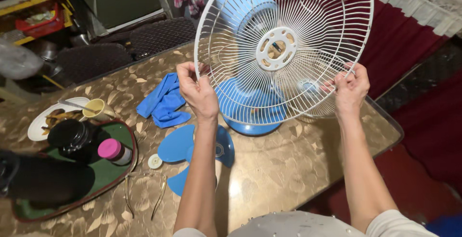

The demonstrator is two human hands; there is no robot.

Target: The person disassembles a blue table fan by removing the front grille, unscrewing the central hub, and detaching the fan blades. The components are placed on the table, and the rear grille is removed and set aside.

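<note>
Left hand [197,93] pinches the left rim of the white wire grille [284,49]; right hand [351,89] pinches the right rim. Both closed on the wire. Grille held tilted in the air above the table [288,165], in front of the blue fan body [250,114]. Blue blade [175,148] lies flat on the table under the left forearm. Blue cloth [163,101] just left of it. Small white cap [155,161] beside the blade. Tray [126,167] with a pink-lidded jar [114,150] at far left.

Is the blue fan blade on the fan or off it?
Off. The blue fan blade lies flat on the table, in front of the blue fan body, while both hands hold the white wire grille up.
</note>
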